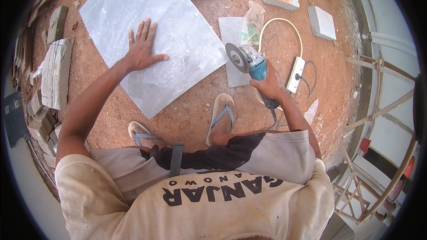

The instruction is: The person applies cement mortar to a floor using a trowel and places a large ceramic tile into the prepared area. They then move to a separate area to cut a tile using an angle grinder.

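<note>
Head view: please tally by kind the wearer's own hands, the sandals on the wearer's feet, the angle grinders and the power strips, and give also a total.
Hands: 2 (left hand, right hand)
Sandals: 2 (left sandal, right sandal)
Angle grinder: 1
Power strip: 1
Total: 6

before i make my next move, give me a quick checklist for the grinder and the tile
1. Left hand clear of the disc: ok, spread flat on the tile, well away from it.
2. Right hand on the grinder: ok, wrapped around its body.
3. Gloves: not ok, both hands are bare.
4. Footwear: not ok, open sandals.
5. Disc touching the tile's corner: cannot tell, they appear very close.
6. Grinder's plug in the power strip: cannot tell, a black plug is in, but whose is unclear.
</note>
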The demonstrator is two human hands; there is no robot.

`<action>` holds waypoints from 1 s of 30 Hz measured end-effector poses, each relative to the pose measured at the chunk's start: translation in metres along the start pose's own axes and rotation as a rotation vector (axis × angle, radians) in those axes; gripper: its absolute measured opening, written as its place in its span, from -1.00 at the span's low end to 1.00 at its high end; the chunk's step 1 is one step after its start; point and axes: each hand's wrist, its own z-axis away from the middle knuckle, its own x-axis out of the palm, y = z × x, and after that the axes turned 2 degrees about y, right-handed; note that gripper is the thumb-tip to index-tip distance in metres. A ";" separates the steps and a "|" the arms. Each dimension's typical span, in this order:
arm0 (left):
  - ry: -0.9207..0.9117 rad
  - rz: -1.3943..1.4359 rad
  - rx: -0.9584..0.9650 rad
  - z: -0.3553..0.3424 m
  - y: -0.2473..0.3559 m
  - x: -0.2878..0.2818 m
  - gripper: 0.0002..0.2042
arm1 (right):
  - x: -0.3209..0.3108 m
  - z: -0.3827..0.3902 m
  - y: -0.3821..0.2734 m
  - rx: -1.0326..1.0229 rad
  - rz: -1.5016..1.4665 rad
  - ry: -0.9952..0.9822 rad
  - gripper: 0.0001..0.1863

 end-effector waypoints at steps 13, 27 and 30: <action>0.001 -0.005 0.002 0.002 0.001 -0.002 0.25 | -0.003 -0.006 -0.013 0.020 0.055 -0.001 -0.10; 0.002 0.018 0.003 0.003 0.002 -0.003 0.25 | -0.002 -0.015 -0.017 0.006 0.054 -0.018 -0.05; -0.006 0.025 0.003 0.003 0.004 -0.006 0.25 | 0.000 -0.020 -0.013 -0.009 0.065 -0.007 -0.04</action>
